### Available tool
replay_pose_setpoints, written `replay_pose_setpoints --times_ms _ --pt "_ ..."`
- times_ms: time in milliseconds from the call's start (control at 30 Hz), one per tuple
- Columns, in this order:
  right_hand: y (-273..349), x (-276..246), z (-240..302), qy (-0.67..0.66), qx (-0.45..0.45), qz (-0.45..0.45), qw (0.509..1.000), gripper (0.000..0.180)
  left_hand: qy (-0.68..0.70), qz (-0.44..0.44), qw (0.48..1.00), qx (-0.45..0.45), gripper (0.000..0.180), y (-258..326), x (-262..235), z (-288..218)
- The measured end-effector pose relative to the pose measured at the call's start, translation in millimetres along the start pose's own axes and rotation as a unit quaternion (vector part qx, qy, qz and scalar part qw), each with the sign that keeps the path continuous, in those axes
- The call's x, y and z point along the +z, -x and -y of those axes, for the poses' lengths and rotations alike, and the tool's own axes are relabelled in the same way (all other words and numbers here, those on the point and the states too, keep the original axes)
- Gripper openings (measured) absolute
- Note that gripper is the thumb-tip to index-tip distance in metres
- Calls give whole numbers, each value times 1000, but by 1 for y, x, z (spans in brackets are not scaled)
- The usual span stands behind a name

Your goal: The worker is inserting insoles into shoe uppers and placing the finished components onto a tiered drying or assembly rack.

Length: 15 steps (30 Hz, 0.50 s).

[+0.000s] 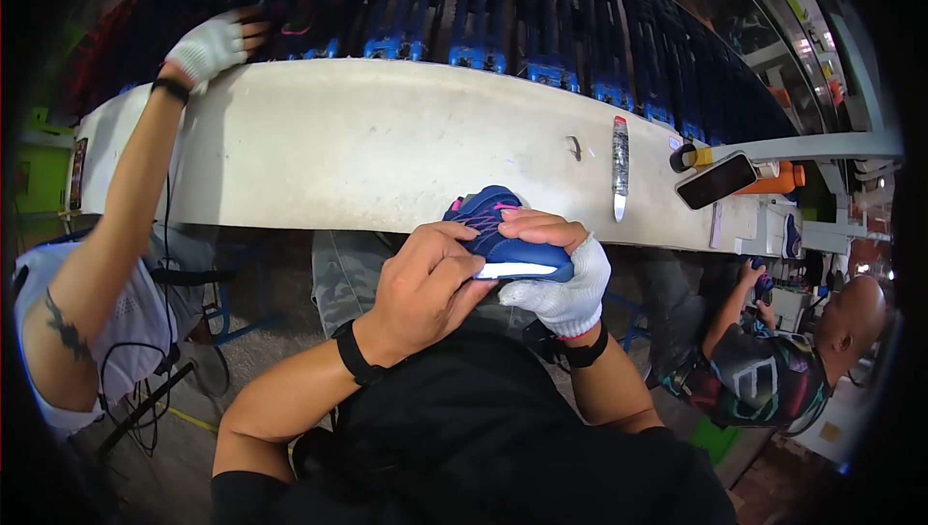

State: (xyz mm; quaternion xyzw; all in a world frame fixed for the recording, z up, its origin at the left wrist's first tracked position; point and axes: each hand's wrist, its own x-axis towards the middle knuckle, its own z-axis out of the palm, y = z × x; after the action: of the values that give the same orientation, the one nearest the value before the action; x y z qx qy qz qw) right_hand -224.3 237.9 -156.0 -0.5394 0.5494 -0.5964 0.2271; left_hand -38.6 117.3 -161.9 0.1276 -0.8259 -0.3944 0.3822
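Phone [716, 180], knife [620, 168] on bench [387, 148] (co-workers flank); both hands hold shoe [498, 235].

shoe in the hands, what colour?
Dark blue shoe with pink accents on the upper and a pale sole edge; head view shows it best.

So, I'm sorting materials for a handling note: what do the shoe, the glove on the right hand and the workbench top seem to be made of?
The shoe: blue knit or mesh textile upper with pink accents, by its matte weave; the glossy strip along its side looks synthetic. The glove on the right hand: white knitted cotton-like fabric, ribbed texture, fingertips left bare. The workbench top: pale, matte, scuffed, perhaps painted board or laminate; hard to tell.
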Motion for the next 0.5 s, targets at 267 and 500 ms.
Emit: replay_pose_setpoints --times_ms 267,500 --pt "-18 -10 0 -34 -9 59 998 68 29 -20 998 55 36 -13 -23 -5" --pt "-18 4 11 25 -20 75 997 76 57 45 996 -48 39 -7 -26 -4"
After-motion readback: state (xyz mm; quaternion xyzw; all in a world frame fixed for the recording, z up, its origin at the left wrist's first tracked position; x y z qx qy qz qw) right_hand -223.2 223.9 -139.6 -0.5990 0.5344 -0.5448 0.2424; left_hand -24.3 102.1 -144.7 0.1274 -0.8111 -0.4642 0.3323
